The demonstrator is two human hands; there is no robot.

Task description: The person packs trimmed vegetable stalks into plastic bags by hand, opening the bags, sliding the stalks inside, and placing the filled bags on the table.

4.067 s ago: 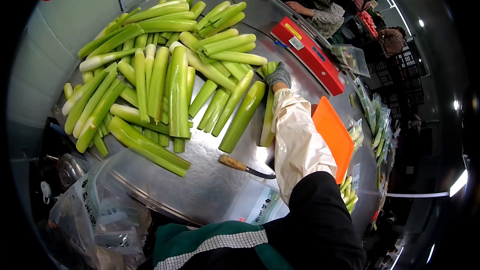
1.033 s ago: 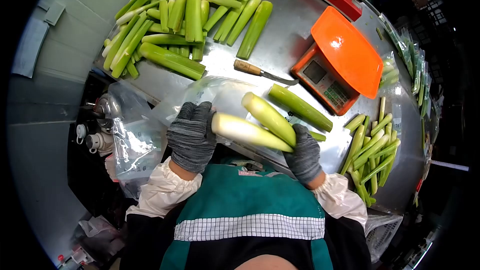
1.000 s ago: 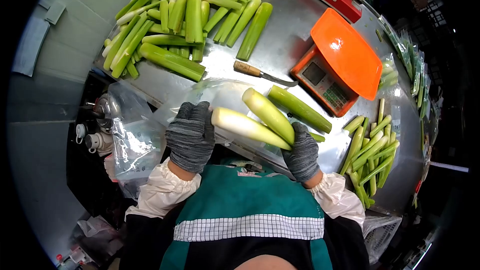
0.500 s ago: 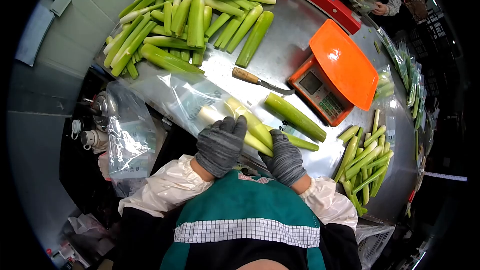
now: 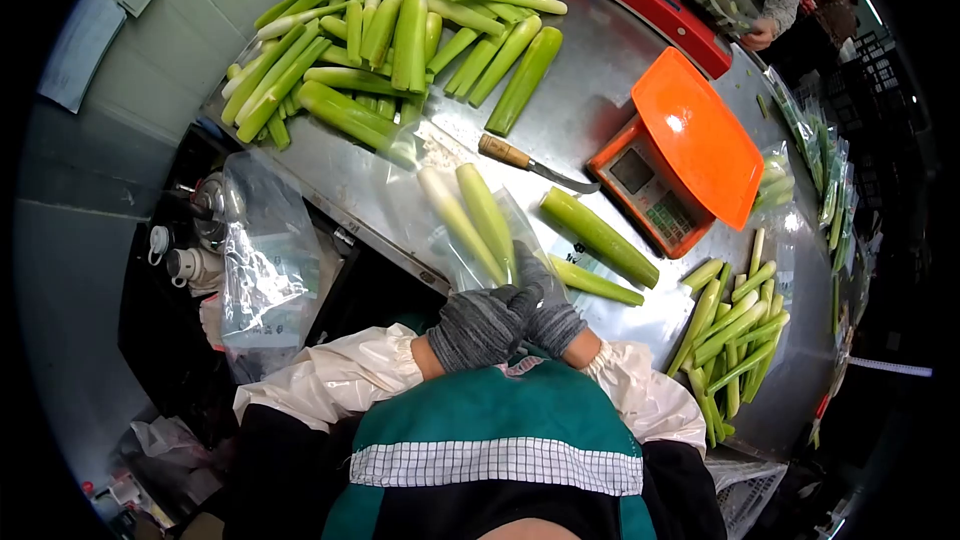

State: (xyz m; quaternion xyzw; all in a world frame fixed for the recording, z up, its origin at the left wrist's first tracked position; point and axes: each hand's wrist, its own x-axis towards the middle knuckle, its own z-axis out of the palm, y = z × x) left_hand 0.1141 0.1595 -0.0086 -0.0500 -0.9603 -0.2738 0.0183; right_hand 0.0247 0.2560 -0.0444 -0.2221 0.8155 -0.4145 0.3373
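Note:
Two thick pale-green stalks with whitish ends lie in a clear plastic bag [image 5: 447, 258] in front of me; the nearer green stalk [image 5: 487, 210] points away. My left hand [image 5: 480, 327], in a grey glove, is closed on the near end of the bag. Against it, my right hand [image 5: 545, 302], gloved alike, wraps the bag's right side near the stalks' lower ends. Fingertips of both hands are partly hidden. Just right of them lie a thin green stalk [image 5: 597, 282] and a thick green stalk [image 5: 600, 237]. A wooden-handled curved knife [image 5: 507, 152] rests beyond the bag.
A large stalk pile [image 5: 408, 35] covers the back left of the metal table [image 5: 590, 70]. An orange scale [image 5: 695, 140] stands right, near a smaller stalk pile [image 5: 735, 340]. Clear bags [image 5: 270, 270] hang at left. Another person's hand [image 5: 760, 35] is beyond the red scale [image 5: 650, 10].
The bag with its two stalks has swung from lying leftward to pointing away from me. My left hand has moved right and nearer, against my right hand. The other person's second hand has appeared.

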